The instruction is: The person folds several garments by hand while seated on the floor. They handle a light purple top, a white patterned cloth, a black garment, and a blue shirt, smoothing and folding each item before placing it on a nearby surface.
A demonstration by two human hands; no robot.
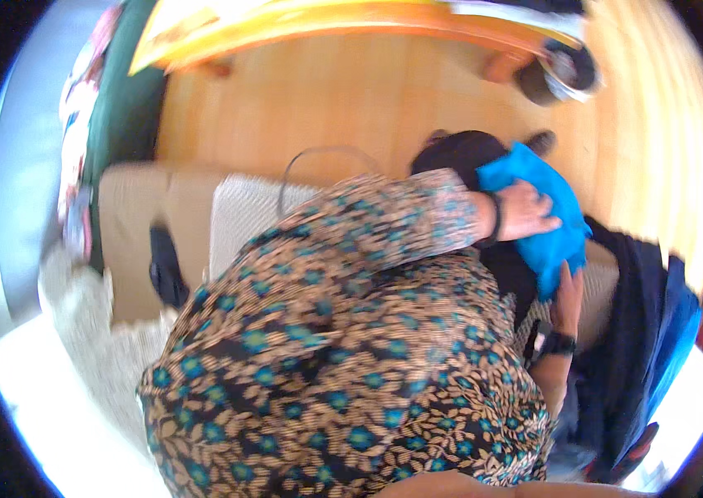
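Note:
A bright blue cloth lies over the black-clothed legs in front of me, to the right of the picture. My left hand, with a black band at its wrist, reaches across my body and rests on top of the cloth, its fingers spread and blurred. At the cloth's near edge is my right hand, wearing a dark wristwatch. Its fingers touch the cloth, but whether they grip it is hidden by blur. My patterned sleeve and top fill the middle of the view.
Dark blue clothing is heaped at my right on the beige seat. A black object lies on the seat at left. Ahead, an orange-edged table stands on the wooden floor, with a dark bin by its right end.

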